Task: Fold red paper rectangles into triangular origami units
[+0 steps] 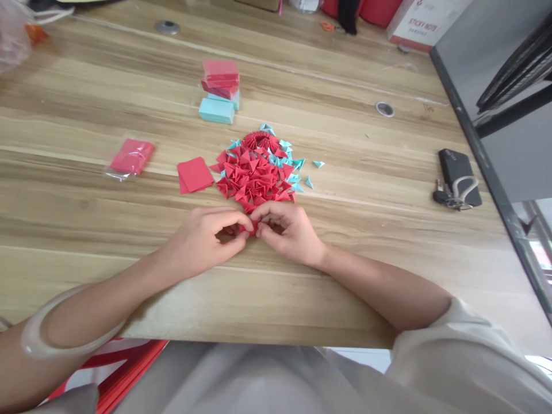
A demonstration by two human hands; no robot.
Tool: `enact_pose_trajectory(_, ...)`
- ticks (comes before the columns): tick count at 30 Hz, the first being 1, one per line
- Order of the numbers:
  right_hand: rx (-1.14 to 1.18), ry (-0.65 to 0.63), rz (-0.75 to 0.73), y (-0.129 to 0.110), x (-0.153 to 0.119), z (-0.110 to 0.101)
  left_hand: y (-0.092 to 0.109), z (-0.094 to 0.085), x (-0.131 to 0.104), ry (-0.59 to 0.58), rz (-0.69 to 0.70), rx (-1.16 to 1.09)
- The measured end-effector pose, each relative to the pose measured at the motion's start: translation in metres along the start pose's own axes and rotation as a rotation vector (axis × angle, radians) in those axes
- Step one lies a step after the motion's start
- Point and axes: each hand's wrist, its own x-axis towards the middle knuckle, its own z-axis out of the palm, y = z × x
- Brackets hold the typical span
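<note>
A small piece of red paper is pinched between my left hand and my right hand, whose fingertips nearly meet around it. Fingers hide most of the paper, so its folds do not show. Just beyond my hands lies a heap of folded red paper triangles, with light blue folded triangles along its right side and back. A ring of joined red pieces sits at the heap's far end. To the left of the heap rest a few flat red paper sheets.
A wrapped red paper pack lies at left. Farther back are stacked red packs and light blue packs. At right, keys rest against a black box-shaped object. A sticky note box stands at the back right.
</note>
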Motion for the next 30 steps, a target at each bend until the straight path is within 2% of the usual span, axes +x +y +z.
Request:
enact_pose_trajectory(5, 0.033, 0.009, -0.013, 0.0010, -0.0006, -0.0002, -0.0007, 0.0002, 0.0002, 0.020, 0.009, -0.018)
enact_pose_trajectory(18, 0.081, 0.022, 0.018, 0.0012, -0.0006, 0.0005, 0.0010, 0.0005, -0.0010, 0.025, -0.112, -0.090)
enact_pose_trajectory(30, 0.088, 0.040, 0.023, 0.0034, -0.0013, 0.0018, 0.0023, 0.0006, -0.0007, 0.031, -0.117, -0.119)
